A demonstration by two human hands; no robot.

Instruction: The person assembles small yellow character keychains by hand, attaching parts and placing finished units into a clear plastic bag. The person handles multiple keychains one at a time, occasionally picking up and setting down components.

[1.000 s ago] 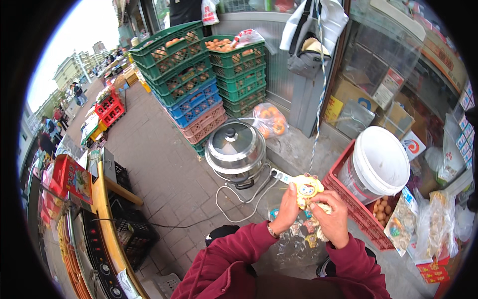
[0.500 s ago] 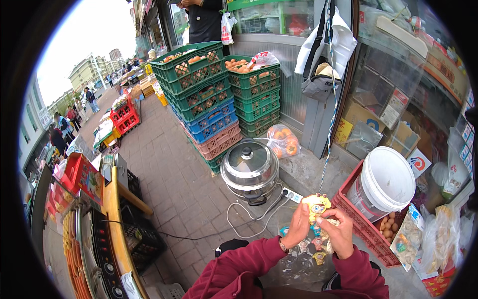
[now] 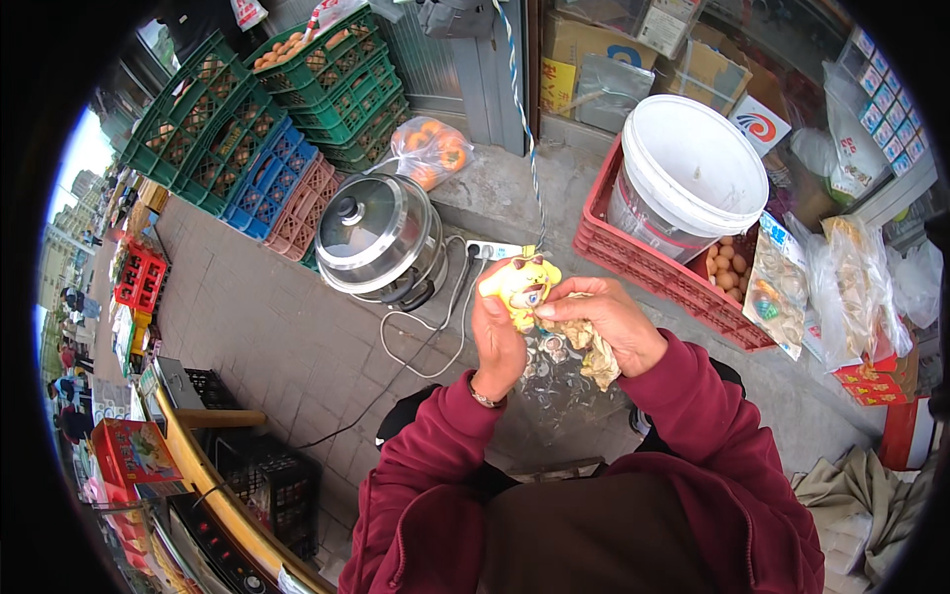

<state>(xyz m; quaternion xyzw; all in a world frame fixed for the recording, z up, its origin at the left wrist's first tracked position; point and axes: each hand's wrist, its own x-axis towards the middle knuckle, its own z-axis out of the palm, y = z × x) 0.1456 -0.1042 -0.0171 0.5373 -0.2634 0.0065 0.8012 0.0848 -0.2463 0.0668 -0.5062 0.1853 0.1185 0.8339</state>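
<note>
Clear plastic [image 3: 559,406]: lay below both hands, small figures [image 3: 554,346] on or in it; whether finished, I could not tell. Left hand [image 3: 501,339]: was curled around the yellow figure [image 3: 515,284]. Right hand [image 3: 612,322]: pinched a crumpled cloth [image 3: 598,362] at its front. Yellow figure: sat between both hands, apparently mid-work, not yet set down.

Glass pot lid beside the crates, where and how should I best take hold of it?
By the dark knob, probably from above: it stands up at the middle of the glass lid, whose smooth, sloping face offers little to grip. Your left hand is nearer, but it's holding the yellow figure.
</note>
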